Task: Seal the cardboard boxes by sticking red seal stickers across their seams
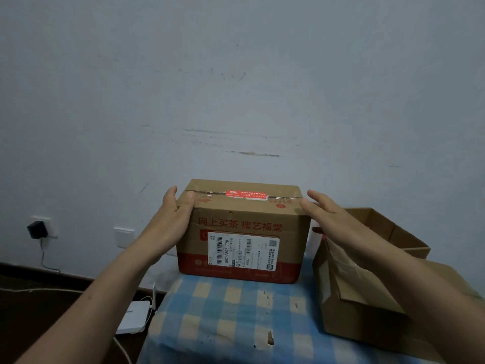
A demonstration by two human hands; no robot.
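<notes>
Worktop (183, 345) under a worn blue-and-cream checked cloth (231, 319): a closed cardboard box (288, 232) stands at its far edge, with an open cardboard box (362, 311) just beside it on the right.

Before us the closed cardboard box (241, 222) sits at the back of the table (223, 324), close to the wall (236, 88). A seal sticker (246, 194) lies across its top seam, and a shipping label (242, 250) is on its front face. Our left hand (173, 214) rests on its upper left edge; our right hand (330, 214) is at its upper right. To its right stand two open boxes, the near one (354, 311) in front of the far one (399, 232). Down left, a charger (36, 229) sits in a wall socket and a router (132, 316) lies on the floor beside the table.
</notes>
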